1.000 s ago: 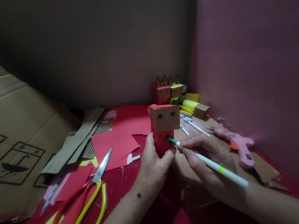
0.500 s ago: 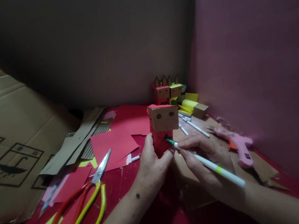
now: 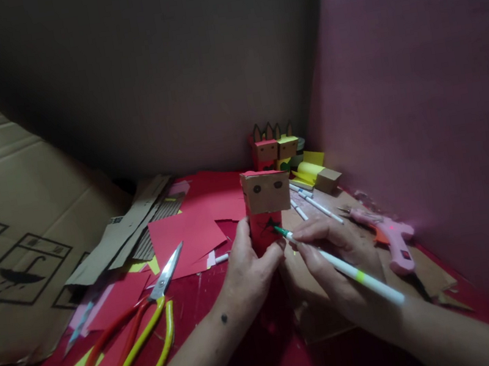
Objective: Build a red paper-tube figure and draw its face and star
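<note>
My left hand is wrapped round the red body of a small paper figure, keeping it upright. Its box-shaped head has a brown cardboard front with two dark drawn eyes. A dark star-like outline with some green in it shows on the red body. Between the thumb and fingers of my right hand is a white felt-tip pen with a green tip, which touches or nearly touches that drawing. The far side of the figure and part of my left fingers are hidden.
Scissors with red and yellow handles lie at left, near red paper and cardboard strips. A pink glue gun rests at right, by more pens. Two finished-looking figures stand at the back.
The figure's head has shifted very slightly left. The pen and my right hand have moved a little right and down. My left hand keeps its hold.
</note>
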Demonstrator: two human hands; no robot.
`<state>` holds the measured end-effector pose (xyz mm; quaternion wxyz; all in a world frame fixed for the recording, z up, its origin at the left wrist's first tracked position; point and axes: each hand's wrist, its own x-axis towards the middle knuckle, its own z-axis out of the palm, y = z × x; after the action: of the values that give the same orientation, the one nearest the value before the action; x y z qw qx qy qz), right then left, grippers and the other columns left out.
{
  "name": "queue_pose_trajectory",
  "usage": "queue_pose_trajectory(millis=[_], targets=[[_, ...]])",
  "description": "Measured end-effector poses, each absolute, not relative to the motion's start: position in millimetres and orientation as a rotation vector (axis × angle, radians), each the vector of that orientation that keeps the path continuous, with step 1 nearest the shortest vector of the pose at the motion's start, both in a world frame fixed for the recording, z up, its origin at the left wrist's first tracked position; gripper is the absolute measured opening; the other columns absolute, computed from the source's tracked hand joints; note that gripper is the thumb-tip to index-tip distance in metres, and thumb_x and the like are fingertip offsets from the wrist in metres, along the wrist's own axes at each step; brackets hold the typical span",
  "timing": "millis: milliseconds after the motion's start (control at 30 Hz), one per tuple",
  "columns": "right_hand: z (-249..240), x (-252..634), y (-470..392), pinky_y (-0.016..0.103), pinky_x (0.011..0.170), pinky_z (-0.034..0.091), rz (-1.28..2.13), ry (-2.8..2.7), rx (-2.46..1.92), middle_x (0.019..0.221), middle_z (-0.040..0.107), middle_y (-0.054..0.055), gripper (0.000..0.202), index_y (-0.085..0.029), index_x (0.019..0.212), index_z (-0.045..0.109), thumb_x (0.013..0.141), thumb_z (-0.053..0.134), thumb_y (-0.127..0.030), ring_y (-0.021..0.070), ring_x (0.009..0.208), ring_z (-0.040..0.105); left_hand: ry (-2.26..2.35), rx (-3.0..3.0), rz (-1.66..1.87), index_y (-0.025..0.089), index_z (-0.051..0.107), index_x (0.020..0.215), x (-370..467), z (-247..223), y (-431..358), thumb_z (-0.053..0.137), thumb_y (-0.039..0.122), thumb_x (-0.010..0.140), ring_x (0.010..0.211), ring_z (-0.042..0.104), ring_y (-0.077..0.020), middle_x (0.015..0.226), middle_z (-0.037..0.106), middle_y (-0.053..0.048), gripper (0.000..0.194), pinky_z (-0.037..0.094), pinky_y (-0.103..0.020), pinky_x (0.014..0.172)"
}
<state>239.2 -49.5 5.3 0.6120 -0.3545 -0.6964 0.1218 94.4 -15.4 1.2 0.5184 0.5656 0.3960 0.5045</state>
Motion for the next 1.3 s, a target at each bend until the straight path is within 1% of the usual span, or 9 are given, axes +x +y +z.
queue_pose_trajectory(millis=[200, 567, 800, 967, 1000, 1067, 1167, 1233, 1300], targets=[[5.4, 238.8, -49.8, 0.027, 0.069, 0.06, 0.231, -1.665, -0.805, 0.084, 0.069, 0.001, 0.015, -0.023, 0.096, 0.062, 0.09, 0.056, -0.012, 0.0142, 0.076, 0.07, 0.957, 1.383, 1.228, 0.017, 0.052, 0.111, 96.2, 1.2, -14.8, 0.069, 0.027, 0.079, 0.102, 0.065, -0.026, 0.109, 0.069, -0.01, 0.038, 0.05, -0.04, 0.087], [5.0, 237.8, -48.8, 0.023, 0.068, 0.058, 0.263, -1.659, -0.82, 0.083, 0.067, 0.0, 0.015, -0.023, 0.097, 0.063, 0.091, 0.055, -0.012, 0.0117, 0.074, 0.068, 1.002, 1.414, 1.231, 0.017, 0.054, 0.112, 95.7, 2.9, -15.2, 0.069, 0.029, 0.078, 0.101, 0.065, -0.0261, 0.109, 0.07, -0.01, 0.039, 0.05, -0.039, 0.087], [3.3, 238.8, -49.6, 0.024, 0.066, 0.057, 0.295, -1.643, -0.804, 0.085, 0.067, 0.0, 0.012, -0.024, 0.097, 0.063, 0.092, 0.056, -0.016, 0.012, 0.074, 0.067, 1.003, 1.395, 1.207, 0.016, 0.052, 0.113, 95.6, 3.0, -15.7, 0.069, 0.028, 0.078, 0.101, 0.064, -0.0257, 0.11, 0.069, -0.01, 0.041, 0.049, -0.04, 0.087], [5.4, 240.1, -50.0, 0.02, 0.065, 0.056, 0.333, -1.618, -0.823, 0.081, 0.068, -0.002, 0.014, -0.023, 0.096, 0.063, 0.091, 0.054, -0.013, 0.0098, 0.071, 0.068, 1.011, 1.371, 1.198, 0.017, 0.052, 0.114, 94.3, 2.5, -14.8, 0.07, 0.029, 0.078, 0.101, 0.064, -0.0263, 0.109, 0.068, -0.01, 0.042, 0.049, -0.041, 0.089], [5.7, 240.1, -49.9, 0.019, 0.063, 0.056, 0.327, -1.608, -0.83, 0.079, 0.068, -0.003, 0.014, -0.023, 0.095, 0.063, 0.091, 0.054, -0.013, 0.0095, 0.07, 0.068, 1.007, 1.367, 1.201, 0.017, 0.052, 0.114, 94.2, 2.3, -14.5, 0.07, 0.029, 0.078, 0.102, 0.064, -0.0262, 0.109, 0.068, -0.01, 0.042, 0.049, -0.041, 0.089], [6.0, 239.7, -49.9, 0.018, 0.054, 0.052, 0.309, -1.588, -0.851, 0.072, 0.066, -0.005, 0.014, -0.024, 0.092, 0.062, 0.09, 0.054, -0.013, 0.0088, 0.061, 0.065, 1.008, 1.366, 1.203, 0.017, 0.052, 0.114, 94.3, 1.9, -14.1, 0.069, 0.026, 0.078, 0.102, 0.064, -0.0258, 0.11, 0.069, -0.01, 0.04, 0.049, -0.041, 0.089], [5.7, 239.0, -49.9, 0.017, 0.039, 0.04, 0.306, -1.567, -0.884, 0.062, 0.06, -0.006, 0.012, -0.025, 0.089, 0.061, 0.09, 0.055, -0.014, 0.0084, 0.049, 0.057, 1.016, 1.369, 1.204, 0.017, 0.053, 0.113, 94.6, 1.3, -14.0, 0.067, 0.022, 0.078, 0.101, 0.064, -0.0247, 0.11, 0.069, -0.009, 0.038, 0.049, -0.039, 0.088], [5.7, 238.9, -49.9, 0.018, 0.037, 0.038, 0.308, -1.567, -0.891, 0.061, 0.06, -0.006, 0.012, -0.025, 0.089, 0.061, 0.09, 0.055, -0.015, 0.0087, 0.048, 0.056, 1.009, 1.366, 1.207, 0.018, 0.053, 0.113, 94.6, 1.0, -14.4, 0.067, 0.022, 0.078, 0.101, 0.064, -0.0244, 0.11, 0.069, -0.009, 0.038, 0.049, -0.039, 0.088], [6.3, 239.3, -49.8, 0.018, 0.041, 0.043, 0.296, -1.579, -0.879, 0.065, 0.062, -0.005, 0.012, -0.025, 0.091, 0.061, 0.09, 0.055, -0.014, 0.0094, 0.052, 0.06, 0.995, 1.365, 1.21, 0.018, 0.052, 0.114, 94.5, 0.9, -14.9, 0.068, 0.023, 0.079, 0.104, 0.064, -0.0251, 0.112, 0.069, -0.009, 0.038, 0.049, -0.039, 0.089]])
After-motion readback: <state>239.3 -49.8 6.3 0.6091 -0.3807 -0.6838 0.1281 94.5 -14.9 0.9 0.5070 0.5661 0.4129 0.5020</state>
